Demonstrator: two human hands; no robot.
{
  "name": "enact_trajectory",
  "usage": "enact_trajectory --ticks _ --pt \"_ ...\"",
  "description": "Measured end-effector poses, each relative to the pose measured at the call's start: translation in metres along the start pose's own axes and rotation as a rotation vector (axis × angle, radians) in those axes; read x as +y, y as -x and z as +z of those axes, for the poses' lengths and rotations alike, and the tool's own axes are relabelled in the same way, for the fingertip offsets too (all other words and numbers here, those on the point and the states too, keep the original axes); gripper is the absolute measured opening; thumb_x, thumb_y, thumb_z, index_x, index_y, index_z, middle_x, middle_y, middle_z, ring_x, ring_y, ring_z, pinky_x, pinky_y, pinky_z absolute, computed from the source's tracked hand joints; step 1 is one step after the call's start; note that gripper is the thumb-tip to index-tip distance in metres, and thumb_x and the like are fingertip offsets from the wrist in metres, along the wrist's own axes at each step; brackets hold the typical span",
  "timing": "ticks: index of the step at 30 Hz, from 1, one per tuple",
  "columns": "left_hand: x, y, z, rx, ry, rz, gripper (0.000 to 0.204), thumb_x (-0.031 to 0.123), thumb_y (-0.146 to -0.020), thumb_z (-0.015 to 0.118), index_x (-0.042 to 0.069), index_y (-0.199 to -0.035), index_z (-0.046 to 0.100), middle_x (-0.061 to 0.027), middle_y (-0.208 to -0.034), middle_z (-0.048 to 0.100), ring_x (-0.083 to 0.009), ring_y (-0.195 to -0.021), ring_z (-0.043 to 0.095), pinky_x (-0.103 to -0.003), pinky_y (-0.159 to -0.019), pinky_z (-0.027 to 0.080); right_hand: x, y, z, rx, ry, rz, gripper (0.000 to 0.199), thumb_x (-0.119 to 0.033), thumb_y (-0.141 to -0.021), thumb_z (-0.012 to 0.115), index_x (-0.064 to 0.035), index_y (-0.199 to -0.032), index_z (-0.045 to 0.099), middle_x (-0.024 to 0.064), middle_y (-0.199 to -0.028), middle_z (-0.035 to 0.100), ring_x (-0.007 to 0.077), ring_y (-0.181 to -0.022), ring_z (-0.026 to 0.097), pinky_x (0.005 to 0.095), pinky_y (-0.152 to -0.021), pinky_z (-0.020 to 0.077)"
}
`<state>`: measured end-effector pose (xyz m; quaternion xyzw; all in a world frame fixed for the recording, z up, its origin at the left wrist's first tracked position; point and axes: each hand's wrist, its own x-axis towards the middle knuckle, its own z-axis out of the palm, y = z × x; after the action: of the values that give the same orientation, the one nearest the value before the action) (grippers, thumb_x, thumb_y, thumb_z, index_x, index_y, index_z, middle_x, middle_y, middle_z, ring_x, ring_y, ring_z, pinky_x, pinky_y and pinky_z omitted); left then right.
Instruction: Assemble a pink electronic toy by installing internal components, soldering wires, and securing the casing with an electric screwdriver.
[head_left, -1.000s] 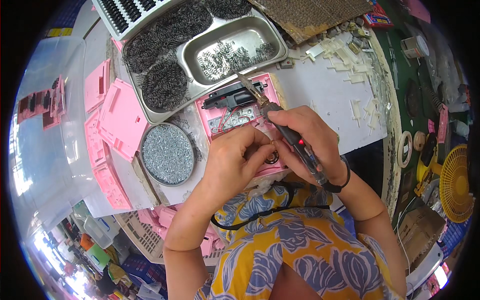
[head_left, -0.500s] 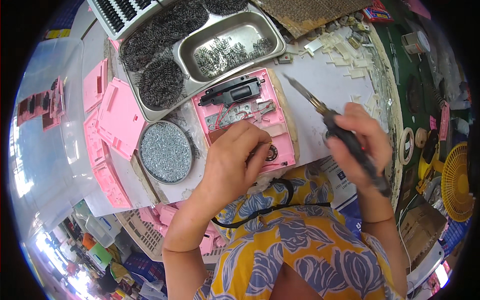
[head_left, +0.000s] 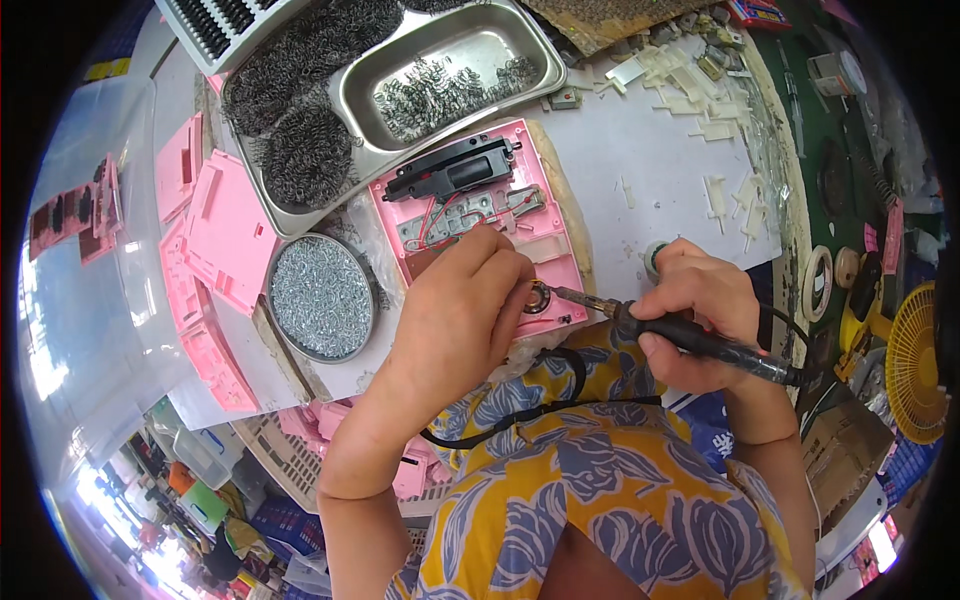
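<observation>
Grips a black soldering iron (head_left: 705, 343) in the right hand (head_left: 700, 310), closed around the handle, pointing the tip at the edge of a round dark part (head_left: 538, 300); cannot tell if touching. Bends the left hand (head_left: 462, 295) beside that part, fingers curled; cannot tell whether pinching anything. Has the round dark part inside an open pink case (head_left: 566, 272), below a black module (head_left: 450, 170). Farther out on the bench (head_left: 670, 170), has a round dish (head_left: 328, 359) of small silvery pieces (head_left: 320, 297) to the left.
</observation>
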<state>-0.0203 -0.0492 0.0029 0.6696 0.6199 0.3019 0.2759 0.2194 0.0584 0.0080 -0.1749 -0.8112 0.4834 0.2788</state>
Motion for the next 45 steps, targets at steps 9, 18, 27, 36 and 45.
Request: enact_trajectory --ticks 9,18,27,36,45 --pt "-0.003 0.0 0.004 -0.02 -0.038 0.011 0.013 0.002 -0.083 0.07 0.004 -0.095 0.063 -0.012 -0.093 0.057 -0.0332 -0.084 0.062 -0.042 -0.071 0.051 0.0 -0.004 0.001 -0.018 0.019 0.011 0.026 -0.004 -0.066 0.073 -0.006 -0.091 0.069 0.0051 -0.071 0.066 0.0252 -0.059 0.059 0.0349 -0.066 0.0474" --pt "-0.002 0.001 0.003 -0.026 -0.062 0.019 0.013 0.003 -0.084 0.069 0.004 -0.095 0.062 -0.0122 -0.095 0.057 -0.0339 -0.086 0.061 -0.043 -0.072 0.051 -0.003 -0.002 -0.002 0.017 0.007 0.104 0.025 -0.006 -0.068 0.076 -0.0032 -0.092 0.069 0.0064 -0.07 0.065 0.0224 -0.058 0.058 0.0325 -0.06 0.0466" --pt "-0.001 0.001 0.002 0.008 -0.047 0.016 0.016 -0.001 -0.083 0.073 0.004 -0.097 0.069 -0.0106 -0.092 0.062 -0.0295 -0.081 0.065 -0.038 -0.069 0.053 -0.004 0.012 -0.018 0.121 -0.056 0.152 0.025 -0.013 -0.074 0.08 0.0008 -0.092 0.069 0.0046 -0.069 0.056 0.013 -0.059 0.053 0.0254 -0.055 0.039" --pt "-0.004 0.003 -0.003 -0.034 -0.078 0.082 0.022 -0.001 -0.079 0.075 0.006 -0.1 0.072 -0.0079 -0.094 0.066 -0.0273 -0.081 0.067 -0.037 -0.068 0.055 -0.001 0.005 -0.011 0.058 -0.035 0.031 0.021 -0.009 -0.07 0.077 -0.0046 -0.089 0.07 0.0033 -0.061 0.06 0.0214 -0.055 0.053 0.0333 -0.059 0.0436" --pt "-0.001 -0.001 -0.01 -0.13 -0.211 0.148 0.029 0.005 -0.072 0.076 0.008 -0.1 0.073 -0.0061 -0.096 0.067 -0.0265 -0.083 0.068 -0.037 -0.068 0.056 0.0 0.003 -0.005 0.001 -0.002 0.042 0.022 -0.009 -0.067 0.077 -0.0059 -0.088 0.07 0.0036 -0.063 0.059 0.0228 -0.054 0.053 0.0336 -0.058 0.0446"
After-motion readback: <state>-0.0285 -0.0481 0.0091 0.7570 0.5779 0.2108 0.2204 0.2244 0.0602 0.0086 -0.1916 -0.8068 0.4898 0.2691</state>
